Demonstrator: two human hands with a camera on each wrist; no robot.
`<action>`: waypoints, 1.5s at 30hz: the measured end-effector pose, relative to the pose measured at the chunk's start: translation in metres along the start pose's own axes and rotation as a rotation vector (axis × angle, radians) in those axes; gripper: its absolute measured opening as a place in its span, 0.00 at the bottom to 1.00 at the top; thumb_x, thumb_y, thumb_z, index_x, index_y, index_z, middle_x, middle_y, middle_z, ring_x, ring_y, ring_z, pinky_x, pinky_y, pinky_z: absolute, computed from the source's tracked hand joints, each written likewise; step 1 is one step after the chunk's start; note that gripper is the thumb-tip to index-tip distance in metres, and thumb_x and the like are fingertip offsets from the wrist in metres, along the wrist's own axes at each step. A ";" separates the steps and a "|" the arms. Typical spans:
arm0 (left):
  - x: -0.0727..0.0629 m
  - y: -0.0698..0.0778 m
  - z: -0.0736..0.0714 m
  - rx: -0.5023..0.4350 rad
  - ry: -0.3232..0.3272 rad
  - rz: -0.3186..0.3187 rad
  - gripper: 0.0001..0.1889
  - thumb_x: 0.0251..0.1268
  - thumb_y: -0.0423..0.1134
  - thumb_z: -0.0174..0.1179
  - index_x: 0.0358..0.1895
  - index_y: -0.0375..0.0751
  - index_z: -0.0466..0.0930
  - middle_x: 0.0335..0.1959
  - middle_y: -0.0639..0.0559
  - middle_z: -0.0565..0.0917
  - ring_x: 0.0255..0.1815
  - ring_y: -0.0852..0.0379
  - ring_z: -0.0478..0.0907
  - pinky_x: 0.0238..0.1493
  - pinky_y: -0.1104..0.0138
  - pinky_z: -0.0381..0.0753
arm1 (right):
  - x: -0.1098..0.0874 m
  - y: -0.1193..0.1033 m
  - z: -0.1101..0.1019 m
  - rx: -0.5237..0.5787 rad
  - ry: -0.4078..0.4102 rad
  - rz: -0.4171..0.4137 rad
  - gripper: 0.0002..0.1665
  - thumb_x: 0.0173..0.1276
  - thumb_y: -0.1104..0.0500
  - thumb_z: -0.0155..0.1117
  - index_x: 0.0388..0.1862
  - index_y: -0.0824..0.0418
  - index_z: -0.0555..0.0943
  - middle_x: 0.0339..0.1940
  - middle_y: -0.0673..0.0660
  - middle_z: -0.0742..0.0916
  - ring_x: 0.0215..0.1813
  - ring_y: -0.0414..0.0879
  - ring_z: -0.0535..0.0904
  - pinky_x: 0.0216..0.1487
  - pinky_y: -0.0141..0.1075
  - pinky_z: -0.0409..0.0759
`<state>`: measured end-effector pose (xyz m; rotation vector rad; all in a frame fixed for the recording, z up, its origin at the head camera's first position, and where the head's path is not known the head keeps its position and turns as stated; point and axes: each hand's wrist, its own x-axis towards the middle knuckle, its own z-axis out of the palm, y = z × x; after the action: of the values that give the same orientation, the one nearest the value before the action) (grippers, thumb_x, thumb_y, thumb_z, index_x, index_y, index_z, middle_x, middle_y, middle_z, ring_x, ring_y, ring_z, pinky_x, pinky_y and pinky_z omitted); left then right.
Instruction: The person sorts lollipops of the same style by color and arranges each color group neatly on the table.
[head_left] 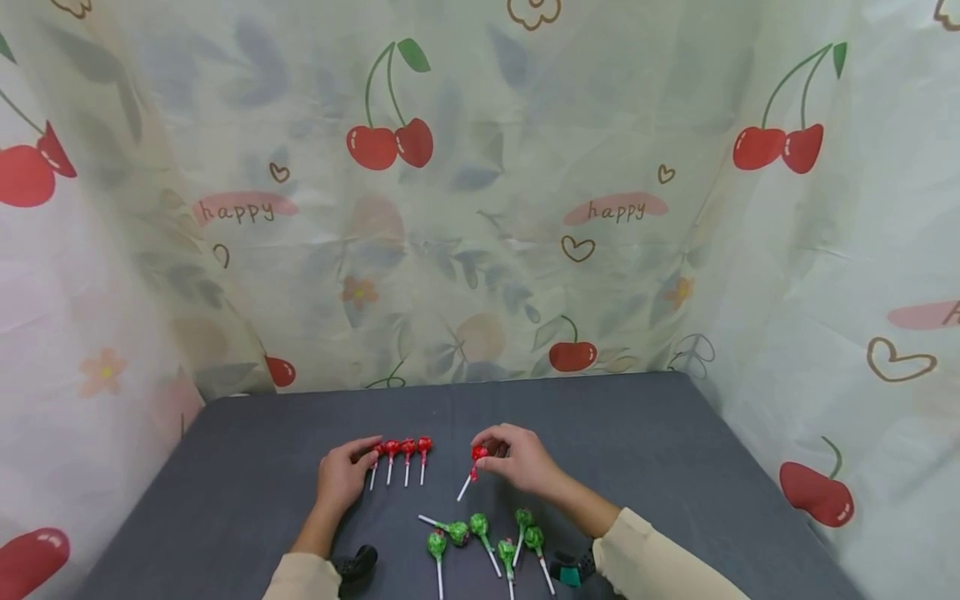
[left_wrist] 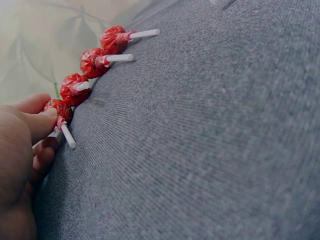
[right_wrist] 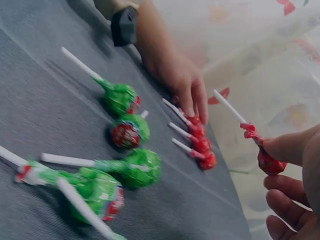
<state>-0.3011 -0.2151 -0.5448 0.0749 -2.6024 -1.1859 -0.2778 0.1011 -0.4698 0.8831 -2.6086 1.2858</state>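
Observation:
Several red-wrapped lollipops (head_left: 408,448) lie in a row on the dark cloth, their white sticks toward me. At the row's left end, my left hand (head_left: 343,475) pinches the wrapped head of the last red lollipop (left_wrist: 59,108) between thumb and fingers. To the right of the row, my right hand (head_left: 522,457) holds another red lollipop (right_wrist: 270,162) by its head, the stick slanting down to the left in the head view. In the right wrist view this lollipop shows apart from the row, with thumb and fingertips around its candy.
Several green-wrapped lollipops (head_left: 457,532) lie scattered nearer to me, their sticks pointing different ways. The dark table cloth (head_left: 600,433) ends at a cherry-print curtain (head_left: 480,333) behind and at both sides. A black wrist device (right_wrist: 124,26) sits on the left wrist.

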 end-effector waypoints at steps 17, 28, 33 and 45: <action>0.000 0.000 0.000 0.007 0.009 0.004 0.13 0.65 0.36 0.64 0.52 0.47 0.86 0.50 0.42 0.84 0.50 0.43 0.79 0.50 0.48 0.73 | 0.044 0.025 0.009 -0.069 0.024 0.129 0.10 0.62 0.60 0.71 0.43 0.58 0.86 0.31 0.47 0.82 0.33 0.42 0.76 0.33 0.35 0.75; 0.000 0.002 0.001 0.015 0.011 0.001 0.14 0.65 0.35 0.64 0.52 0.46 0.86 0.51 0.42 0.84 0.52 0.42 0.79 0.52 0.47 0.72 | 0.062 0.040 0.025 -0.225 -0.010 0.148 0.08 0.60 0.61 0.71 0.39 0.57 0.86 0.27 0.46 0.80 0.32 0.42 0.74 0.35 0.37 0.72; 0.000 0.002 0.001 0.016 0.011 -0.012 0.14 0.65 0.36 0.64 0.53 0.47 0.86 0.51 0.42 0.84 0.52 0.43 0.79 0.52 0.47 0.72 | 0.067 0.044 0.033 -0.255 -0.029 0.174 0.08 0.60 0.60 0.71 0.40 0.57 0.87 0.25 0.45 0.79 0.30 0.41 0.73 0.34 0.36 0.71; 0.001 0.001 0.001 0.020 0.003 -0.025 0.14 0.66 0.37 0.63 0.53 0.48 0.85 0.51 0.43 0.84 0.50 0.45 0.79 0.50 0.49 0.72 | 0.067 0.049 0.050 -0.241 -0.057 0.239 0.09 0.61 0.60 0.71 0.41 0.55 0.87 0.28 0.46 0.82 0.31 0.41 0.75 0.36 0.37 0.73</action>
<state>-0.3027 -0.2135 -0.5442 0.1133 -2.6184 -1.1680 -0.3522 0.0559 -0.5136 0.5920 -2.9059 0.9716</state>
